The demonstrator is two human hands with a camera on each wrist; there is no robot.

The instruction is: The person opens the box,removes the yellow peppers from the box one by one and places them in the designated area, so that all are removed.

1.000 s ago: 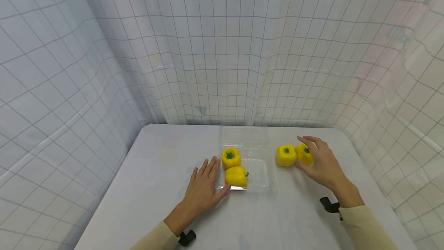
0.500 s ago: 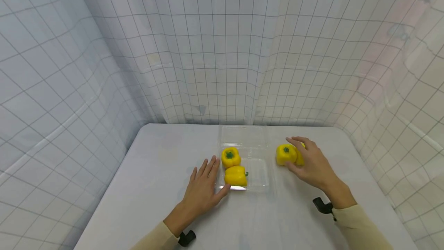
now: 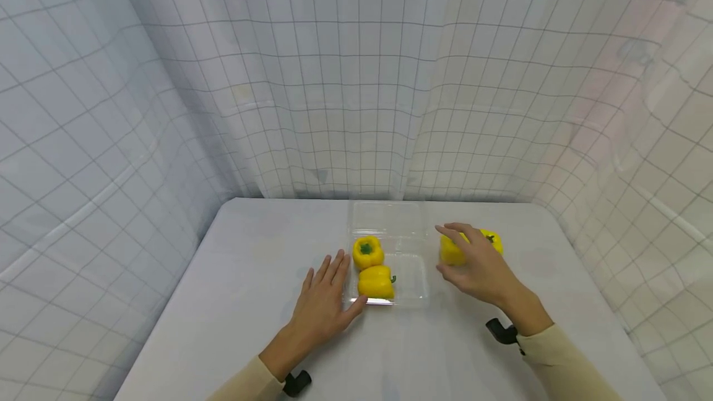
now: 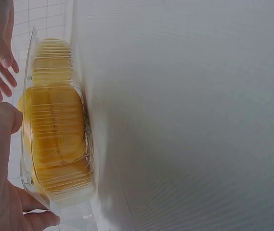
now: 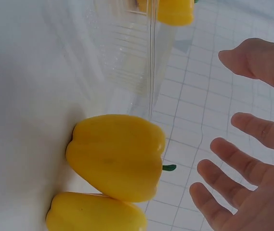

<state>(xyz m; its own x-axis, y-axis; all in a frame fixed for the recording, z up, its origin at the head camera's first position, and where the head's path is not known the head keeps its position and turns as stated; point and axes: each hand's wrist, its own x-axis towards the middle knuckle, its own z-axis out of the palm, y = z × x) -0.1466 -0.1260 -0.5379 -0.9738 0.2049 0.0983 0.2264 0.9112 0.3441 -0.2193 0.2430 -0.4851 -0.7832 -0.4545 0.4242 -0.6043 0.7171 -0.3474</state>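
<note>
A clear plastic clamshell container (image 3: pixel 409 280) lies with its lid folded back. Inside its left half are two yellow bell peppers, one stem-up (image 3: pixel 367 253) behind another on its side (image 3: pixel 375 282). My left hand (image 3: pixel 319 307) lies along the container's left side, fingers extended and thumb by the front edge. To the right of the container stand two more yellow bell peppers, a nearer-left one (image 5: pixel 117 156) and another (image 5: pixel 96 212) against it. Over the nearer-left pepper hovers my right hand (image 3: pixel 480 270), fingers spread; in the right wrist view a gap shows between them.
The container's lid (image 3: pixel 387 217) extends toward the back of the white table (image 3: pixel 267 246). Gridded white curtains (image 3: pixel 356 79) enclose the table at the back and both sides. A black wrist-worn device (image 3: pixel 501 331) is on the right wrist, a similar one (image 3: pixel 297 382) on the left.
My right hand has moved left, from the farther-right pepper to above the one nearer the container. The left hand stays at the container's side, and the peppers have not visibly moved.
</note>
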